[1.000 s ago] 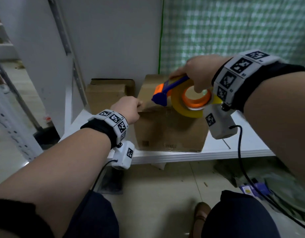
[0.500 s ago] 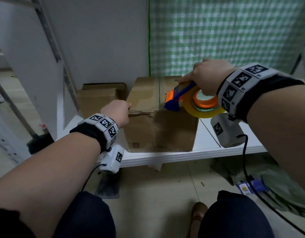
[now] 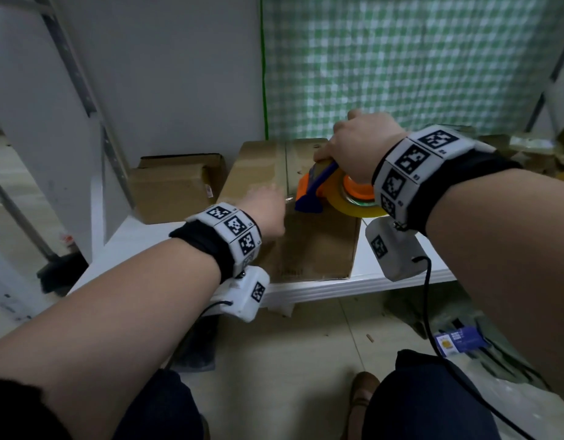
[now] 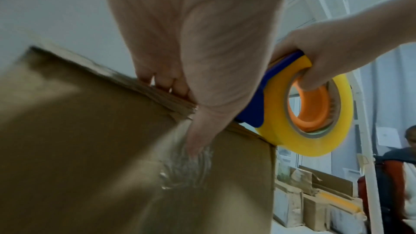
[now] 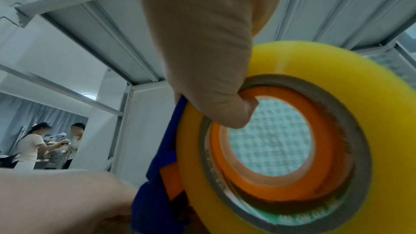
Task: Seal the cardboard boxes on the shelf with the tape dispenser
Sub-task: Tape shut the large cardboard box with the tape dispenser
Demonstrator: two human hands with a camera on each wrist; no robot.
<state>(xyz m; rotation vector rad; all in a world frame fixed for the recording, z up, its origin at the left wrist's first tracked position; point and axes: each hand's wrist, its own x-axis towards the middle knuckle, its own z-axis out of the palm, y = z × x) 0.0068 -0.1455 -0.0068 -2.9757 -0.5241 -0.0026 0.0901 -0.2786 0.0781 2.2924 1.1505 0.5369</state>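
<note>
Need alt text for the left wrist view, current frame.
Left hand presses its thumb on crinkled clear tape on a cardboard box, its fingers over the top edge. Beside it, the right hand grips a blue-and-orange tape dispenser with a yellow roll at the box's edge.

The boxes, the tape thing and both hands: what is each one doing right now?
Big cardboard box: on the shelf, flaps down, tape end stuck on its front.
Small cardboard box: behind on the left, untouched.
Tape dispenser: at the big box's front top edge, roll loaded.
Left hand: thumb presses the tape end, fingers over the top edge.
Right hand: grips the dispenser.
</note>
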